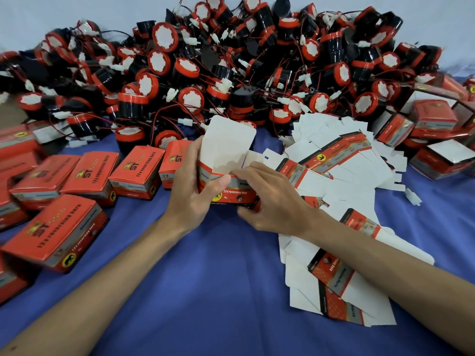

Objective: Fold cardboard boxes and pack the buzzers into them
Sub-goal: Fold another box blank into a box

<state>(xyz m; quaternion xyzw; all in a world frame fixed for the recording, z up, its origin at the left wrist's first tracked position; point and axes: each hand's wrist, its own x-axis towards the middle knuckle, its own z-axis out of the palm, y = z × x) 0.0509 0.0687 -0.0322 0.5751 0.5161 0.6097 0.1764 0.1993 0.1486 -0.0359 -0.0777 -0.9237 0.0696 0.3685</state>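
Left of the grip, at least seven closed boxes (136, 173) lie finished. The left hand (190, 191) wraps the half-formed box (239, 195), thumb across its front and white flap standing up. The right hand (270, 201) curls round its right side. Beyond the grip, the heap of buzzers (231, 73) is past counting. Right of it lie many flat blanks (347, 176) and about five more boxes (431, 119). Most of the packing likely remains.

A single wide-angle head camera looks forward and down from the person's own position, close over the table (218, 265), taking in the buzzer pile (231, 60) along its far side.
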